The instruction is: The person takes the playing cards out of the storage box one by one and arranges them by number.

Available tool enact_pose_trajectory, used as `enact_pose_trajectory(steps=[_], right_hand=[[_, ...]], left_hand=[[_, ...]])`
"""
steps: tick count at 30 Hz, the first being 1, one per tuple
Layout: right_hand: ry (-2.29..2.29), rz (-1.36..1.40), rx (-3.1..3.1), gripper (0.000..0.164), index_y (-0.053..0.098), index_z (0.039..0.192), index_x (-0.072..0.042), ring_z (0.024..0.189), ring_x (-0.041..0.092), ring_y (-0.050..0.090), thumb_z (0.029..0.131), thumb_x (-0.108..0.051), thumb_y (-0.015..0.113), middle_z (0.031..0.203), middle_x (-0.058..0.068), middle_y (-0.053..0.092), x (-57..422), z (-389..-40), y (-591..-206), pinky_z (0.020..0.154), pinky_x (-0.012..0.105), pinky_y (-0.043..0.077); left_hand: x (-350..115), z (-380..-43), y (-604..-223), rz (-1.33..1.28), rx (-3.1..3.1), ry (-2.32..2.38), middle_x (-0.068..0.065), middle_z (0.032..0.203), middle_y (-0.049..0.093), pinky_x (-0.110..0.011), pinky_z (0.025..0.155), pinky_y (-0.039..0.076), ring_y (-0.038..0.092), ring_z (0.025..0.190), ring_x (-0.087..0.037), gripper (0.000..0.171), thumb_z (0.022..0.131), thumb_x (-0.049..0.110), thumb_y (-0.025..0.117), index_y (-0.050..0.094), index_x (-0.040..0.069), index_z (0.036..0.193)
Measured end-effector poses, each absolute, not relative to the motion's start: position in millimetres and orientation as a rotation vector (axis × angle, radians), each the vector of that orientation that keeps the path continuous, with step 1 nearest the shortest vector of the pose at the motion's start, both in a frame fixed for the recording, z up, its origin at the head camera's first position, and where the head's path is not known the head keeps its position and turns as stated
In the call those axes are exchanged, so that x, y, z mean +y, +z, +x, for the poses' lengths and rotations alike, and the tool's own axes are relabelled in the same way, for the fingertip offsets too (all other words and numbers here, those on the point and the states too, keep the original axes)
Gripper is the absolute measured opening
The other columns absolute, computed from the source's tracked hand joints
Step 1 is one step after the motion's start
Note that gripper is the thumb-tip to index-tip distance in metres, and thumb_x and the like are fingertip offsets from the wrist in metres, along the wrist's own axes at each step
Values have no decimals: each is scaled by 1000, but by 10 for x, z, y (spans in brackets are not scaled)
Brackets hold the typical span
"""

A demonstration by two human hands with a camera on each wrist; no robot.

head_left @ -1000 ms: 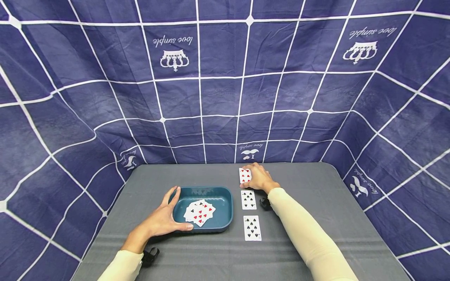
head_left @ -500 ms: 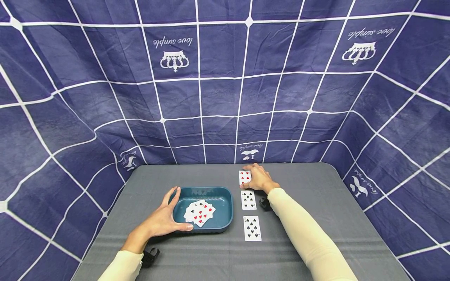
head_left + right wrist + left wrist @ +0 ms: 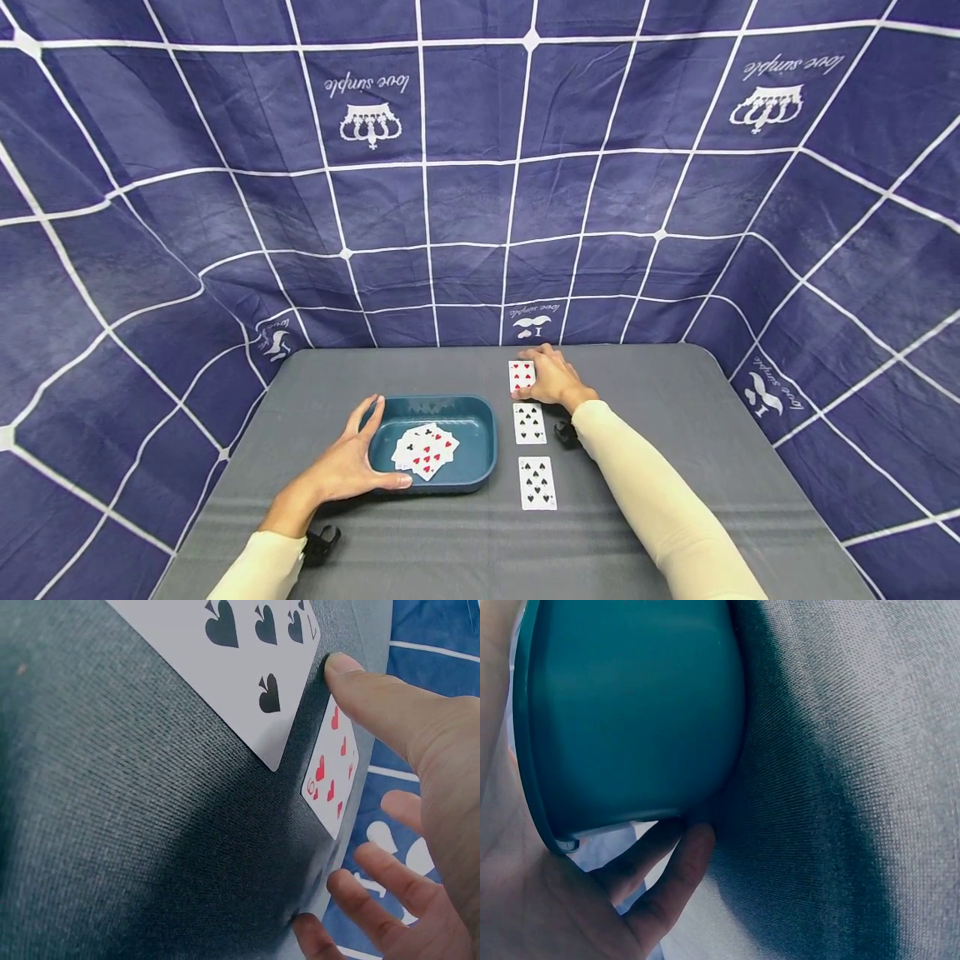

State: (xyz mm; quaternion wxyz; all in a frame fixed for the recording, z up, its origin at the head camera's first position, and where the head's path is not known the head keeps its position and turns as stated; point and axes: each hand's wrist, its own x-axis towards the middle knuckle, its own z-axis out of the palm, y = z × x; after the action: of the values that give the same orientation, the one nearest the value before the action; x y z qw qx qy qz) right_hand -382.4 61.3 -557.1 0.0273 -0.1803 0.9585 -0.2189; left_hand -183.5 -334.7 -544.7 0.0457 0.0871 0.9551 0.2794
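A deep blue-green tray (image 3: 472,425) stands left of the middle of the table. My left hand (image 3: 341,467) holds its left end, fingers at the far side and thumb along the near side. In the left wrist view fingertips touch the outer wall of the tray (image 3: 637,712). A hearts playing card (image 3: 519,375) lies face up near the table's back edge. My right hand (image 3: 557,379) is spread over it. In the right wrist view the thumb is right by one end of the hearts card (image 3: 330,772), and the other fingers stand beyond its opposite end.
Two spades cards lie in a column in front of the hearts card: a middle one (image 3: 529,423) and a near one (image 3: 537,483). Several overlapping face-up cards (image 3: 426,452) lie in the tray. A blue checked curtain (image 3: 480,208) surrounds the grey table (image 3: 637,375).
The hearts card has slid slightly toward me under my right hand. The left hand and the tray have stayed in place.
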Motion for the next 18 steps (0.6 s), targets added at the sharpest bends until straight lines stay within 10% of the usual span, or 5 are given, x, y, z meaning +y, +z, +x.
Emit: enact_pose_trajectory(steps=[18], right_hand=[[-661, -739, 3011, 87, 63, 169, -26, 151, 44, 59, 93, -47, 100, 167, 15, 59, 500, -3593, -5263, 117, 69, 55]], left_hand=[[-3371, -1847, -5478, 233, 2974, 737, -15, 195, 14, -68, 106, 62, 67, 148, -53, 155, 77, 77, 99, 13, 12, 189]])
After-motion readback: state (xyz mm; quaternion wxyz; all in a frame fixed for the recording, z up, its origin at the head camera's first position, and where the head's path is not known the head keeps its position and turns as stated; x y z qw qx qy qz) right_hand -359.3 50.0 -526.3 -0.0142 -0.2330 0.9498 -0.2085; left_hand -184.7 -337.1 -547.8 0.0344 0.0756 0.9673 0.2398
